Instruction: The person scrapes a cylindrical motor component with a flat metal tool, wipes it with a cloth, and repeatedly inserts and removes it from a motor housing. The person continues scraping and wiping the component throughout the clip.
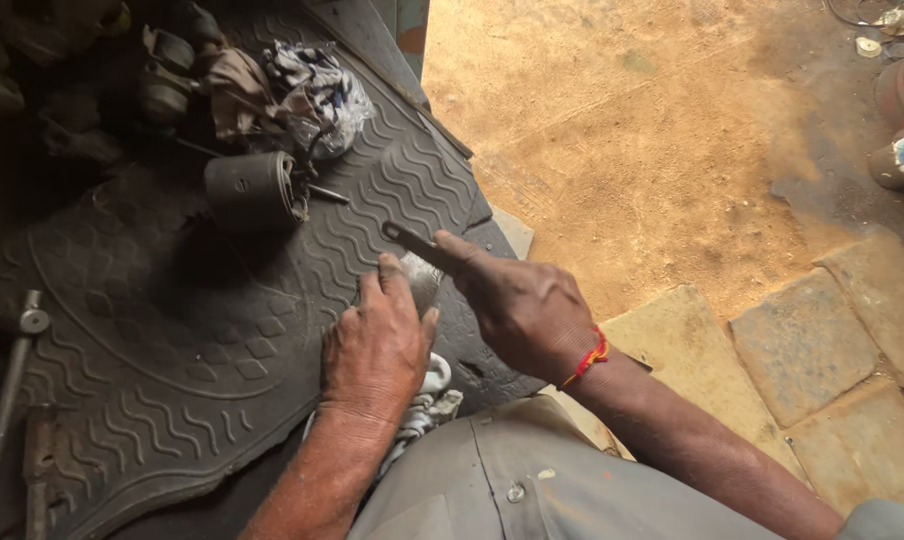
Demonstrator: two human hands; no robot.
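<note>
Pinching a flat metal tool (404,238), right hand (522,310) grip; left hand (377,345) clasps a grey part (419,275) beneath

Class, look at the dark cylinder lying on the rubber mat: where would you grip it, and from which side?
Grip the cylinder across its round body from above. It lies on its side on the mat, so the curved wall is exposed, and its right end looks cluttered with a rod and rags.

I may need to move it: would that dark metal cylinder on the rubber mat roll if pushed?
The dark cylinder lies on its side, so it would probably roll. The ribbed rubber mat may slow it. It looks like solid metal, likely heavy for its size.
</note>
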